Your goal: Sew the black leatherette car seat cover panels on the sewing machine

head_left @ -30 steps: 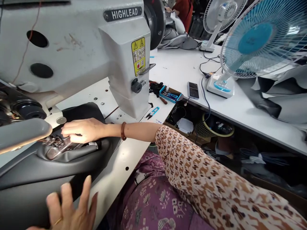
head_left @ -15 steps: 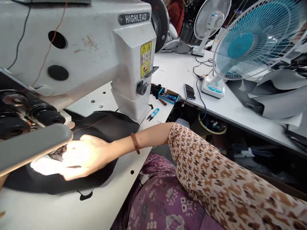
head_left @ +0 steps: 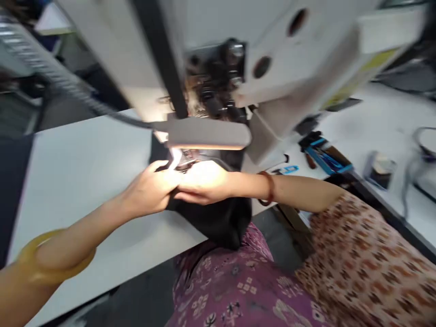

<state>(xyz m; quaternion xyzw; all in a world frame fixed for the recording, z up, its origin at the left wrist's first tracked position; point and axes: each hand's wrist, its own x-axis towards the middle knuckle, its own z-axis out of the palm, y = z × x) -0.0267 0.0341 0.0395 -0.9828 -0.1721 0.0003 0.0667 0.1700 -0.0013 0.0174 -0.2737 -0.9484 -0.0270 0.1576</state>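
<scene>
A piece of black fabric (head_left: 221, 220) lies under the needle area of the sewing machine (head_left: 306, 68) and drapes over the table's front edge. My left hand (head_left: 153, 190) is closed on its left side, thumb stretched toward the machine. Touching it, my right hand (head_left: 204, 184) is closed on the fabric with its fingers curled. Strong light from the grey lamp bar (head_left: 207, 132) washes out the fingertips, so the exact grip is hard to see. The presser foot (head_left: 187, 156) is just beyond both hands.
Right of the machine lie blue thread snips (head_left: 288, 170) and a blue box of tools (head_left: 329, 156). A phone (head_left: 379, 172) with something pale on it is on the neighbouring table. The lamp's flexible neck (head_left: 98, 106) crosses the left side.
The view has swung left and blurred, bringing my left hand and arm into full sight. The fans are out of view. My hands now meet on the fabric, which hangs over the front edge.
</scene>
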